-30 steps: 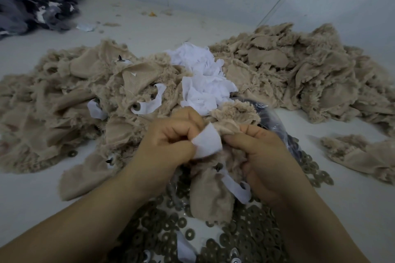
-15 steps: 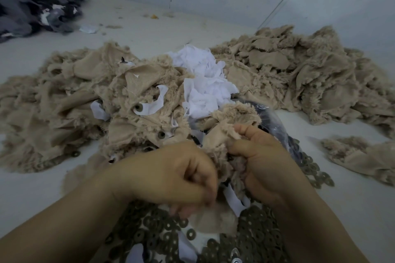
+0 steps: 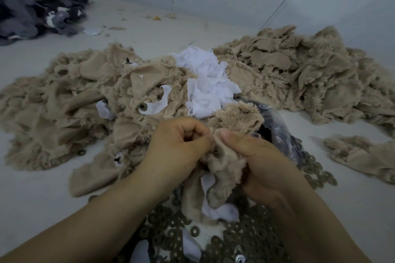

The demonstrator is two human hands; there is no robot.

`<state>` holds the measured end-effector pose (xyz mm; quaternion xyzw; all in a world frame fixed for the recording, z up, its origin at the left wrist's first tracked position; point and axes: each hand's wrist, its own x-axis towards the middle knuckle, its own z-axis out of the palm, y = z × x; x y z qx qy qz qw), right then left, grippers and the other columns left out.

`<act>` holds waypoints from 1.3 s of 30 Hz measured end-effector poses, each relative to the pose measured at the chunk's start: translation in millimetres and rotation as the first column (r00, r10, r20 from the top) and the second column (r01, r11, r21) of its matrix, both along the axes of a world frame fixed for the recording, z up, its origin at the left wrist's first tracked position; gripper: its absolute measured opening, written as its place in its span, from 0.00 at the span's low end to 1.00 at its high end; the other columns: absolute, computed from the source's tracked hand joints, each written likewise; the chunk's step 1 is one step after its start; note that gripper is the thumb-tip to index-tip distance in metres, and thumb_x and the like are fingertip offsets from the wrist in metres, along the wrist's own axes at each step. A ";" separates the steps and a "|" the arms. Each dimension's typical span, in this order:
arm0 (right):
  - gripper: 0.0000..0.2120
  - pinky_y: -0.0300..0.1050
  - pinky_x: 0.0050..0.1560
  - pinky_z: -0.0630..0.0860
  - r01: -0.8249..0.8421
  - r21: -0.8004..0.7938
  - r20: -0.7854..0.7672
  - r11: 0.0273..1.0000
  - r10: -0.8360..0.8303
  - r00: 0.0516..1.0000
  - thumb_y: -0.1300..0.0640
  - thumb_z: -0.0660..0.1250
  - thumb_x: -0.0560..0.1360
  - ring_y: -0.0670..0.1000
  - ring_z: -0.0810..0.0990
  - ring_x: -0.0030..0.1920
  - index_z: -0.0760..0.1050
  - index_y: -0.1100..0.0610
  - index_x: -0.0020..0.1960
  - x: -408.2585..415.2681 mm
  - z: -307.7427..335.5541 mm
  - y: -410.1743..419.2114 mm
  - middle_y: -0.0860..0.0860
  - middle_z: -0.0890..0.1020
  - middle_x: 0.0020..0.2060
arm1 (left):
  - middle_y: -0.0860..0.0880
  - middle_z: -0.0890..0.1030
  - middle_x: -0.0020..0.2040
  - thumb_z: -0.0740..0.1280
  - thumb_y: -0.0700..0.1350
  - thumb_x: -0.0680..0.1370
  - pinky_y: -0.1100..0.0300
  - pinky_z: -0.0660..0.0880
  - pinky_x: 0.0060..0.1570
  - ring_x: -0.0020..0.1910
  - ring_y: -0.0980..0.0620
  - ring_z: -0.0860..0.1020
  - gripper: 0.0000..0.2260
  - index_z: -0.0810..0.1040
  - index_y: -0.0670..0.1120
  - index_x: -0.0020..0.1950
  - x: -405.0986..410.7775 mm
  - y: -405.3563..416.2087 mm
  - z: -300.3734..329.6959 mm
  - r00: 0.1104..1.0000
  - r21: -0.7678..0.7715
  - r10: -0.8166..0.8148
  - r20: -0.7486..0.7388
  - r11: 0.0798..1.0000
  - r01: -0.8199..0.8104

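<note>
1. Head view: the left hand (image 3: 179,145) and right hand (image 3: 263,162) meet low in the middle of the frame, both on a beige fuzzy plush fabric piece (image 3: 226,171) held just above the pale grey bench (image 3: 42,198).
2. The left hand is curled, with its thumb and fingertips pinching the left edge of the piece.
3. The right hand grips the piece from the other side, thumb pressed flat on top and fingers curled underneath.
4. A small dark round fitting (image 3: 215,152) sits in the fabric between the two thumbs.
5. A white cloth strip (image 3: 220,211) hangs from the underside of the piece.
6. Below the hands lies a heap of brownish ring-shaped washers (image 3: 245,239), spreading out to the right.
7. A crumpled clear plastic bag (image 3: 275,126) with dark contents lies just behind the right hand.
8. Behind the hands is a pile of white cloth scraps (image 3: 209,83), set between a left heap of beige plush cuttings (image 3: 64,102) and a right heap of beige plush cuttings (image 3: 310,74).
9. A lone beige plush scrap (image 3: 363,156) lies apart at the right edge.
10. A dark grey fabric pile (image 3: 32,2) fills the far left corner, well apart from the work.
</note>
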<state>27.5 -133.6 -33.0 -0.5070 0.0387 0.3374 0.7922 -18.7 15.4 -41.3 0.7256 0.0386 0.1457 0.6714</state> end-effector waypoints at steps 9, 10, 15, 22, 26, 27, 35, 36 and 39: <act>0.12 0.49 0.38 0.81 0.121 0.098 0.143 0.988 -0.134 0.981 0.71 0.66 0.73 0.57 0.81 0.39 0.72 0.55 0.42 -9.9 4.9 4.8 0.61 0.81 0.40 | 0.45 0.73 0.24 0.73 0.53 0.71 0.63 0.66 0.21 0.20 0.51 0.68 0.18 0.78 0.37 0.37 -12.7 1.6 -0.6 1.000 -0.097 -0.008 -0.024 0.995 0.006; 0.13 0.49 0.39 0.80 0.120 0.120 0.155 0.985 -0.138 0.978 0.73 0.65 0.73 0.58 0.80 0.41 0.72 0.55 0.43 -11.7 4.6 5.7 0.62 0.78 0.42 | 0.45 0.73 0.24 0.73 0.51 0.72 0.62 0.66 0.21 0.21 0.51 0.68 0.17 0.78 0.37 0.36 -12.7 1.1 -1.6 1.000 -0.085 0.011 -0.015 0.996 -0.013; 0.11 0.55 0.47 0.82 0.198 0.132 0.065 0.971 -0.207 0.976 0.70 0.64 0.74 0.61 0.84 0.46 0.75 0.65 0.55 -13.3 2.7 11.0 0.61 0.84 0.48 | 0.47 0.75 0.25 0.70 0.39 0.78 0.63 0.68 0.23 0.22 0.52 0.70 0.11 0.80 0.42 0.35 -9.9 1.9 -7.7 0.995 -0.144 0.090 0.051 0.986 -0.082; 0.22 0.54 0.53 0.82 -0.007 0.182 -0.216 0.983 0.047 0.975 0.46 0.70 0.72 0.59 0.84 0.56 0.83 0.61 0.58 -13.3 0.4 13.5 0.60 0.84 0.57 | 0.49 0.82 0.36 0.69 0.39 0.78 0.62 0.77 0.36 0.34 0.55 0.79 0.05 0.83 0.44 0.43 6.3 1.6 -19.2 0.931 -0.006 0.127 0.341 0.991 -0.133; 0.23 0.55 0.60 0.79 -0.061 0.154 -0.173 0.986 0.088 0.981 0.47 0.69 0.73 0.60 0.83 0.59 0.82 0.62 0.61 -15.6 -4.7 14.4 0.61 0.83 0.59 | 0.49 0.83 0.40 0.68 0.41 0.78 0.60 0.79 0.42 0.40 0.54 0.81 0.04 0.83 0.45 0.46 7.7 0.4 -32.4 0.924 0.058 0.022 0.381 0.997 -0.047; 0.21 0.56 0.60 0.80 -0.044 0.148 -0.137 0.988 0.065 0.989 0.50 0.69 0.74 0.60 0.83 0.58 0.81 0.62 0.61 -16.0 -6.9 15.2 0.62 0.83 0.58 | 0.49 0.83 0.41 0.68 0.41 0.79 0.61 0.79 0.42 0.40 0.53 0.82 0.05 0.83 0.45 0.46 6.4 0.4 -34.2 0.927 0.061 0.011 0.376 0.997 -0.037; 0.15 0.56 0.57 0.81 0.077 0.046 0.140 0.996 -0.083 0.987 0.58 0.68 0.75 0.61 0.85 0.55 0.81 0.62 0.59 -25.4 -20.5 24.3 0.62 0.85 0.54 | 0.45 0.76 0.30 0.70 0.48 0.76 0.65 0.73 0.31 0.30 0.56 0.74 0.14 0.76 0.38 0.39 -3.2 7.0 -37.6 0.952 -0.097 0.025 0.304 0.995 0.004; 0.14 0.56 0.56 0.81 0.082 0.043 0.172 0.996 -0.088 0.981 0.58 0.68 0.74 0.60 0.85 0.55 0.82 0.62 0.58 -26.8 -21.2 24.9 0.62 0.85 0.53 | 0.43 0.77 0.31 0.70 0.47 0.76 0.65 0.74 0.31 0.29 0.55 0.75 0.14 0.77 0.37 0.38 -4.2 6.4 -37.7 0.954 -0.107 0.034 0.299 0.994 -0.002; 0.13 0.55 0.54 0.83 0.118 0.065 0.212 0.991 -0.129 0.969 0.58 0.68 0.72 0.60 0.85 0.53 0.84 0.60 0.53 -28.2 -20.8 26.4 0.61 0.86 0.52 | 0.45 0.77 0.29 0.68 0.42 0.76 0.62 0.74 0.31 0.29 0.53 0.75 0.09 0.79 0.41 0.37 -4.8 7.0 -38.1 0.962 -0.159 0.052 0.270 0.987 -0.009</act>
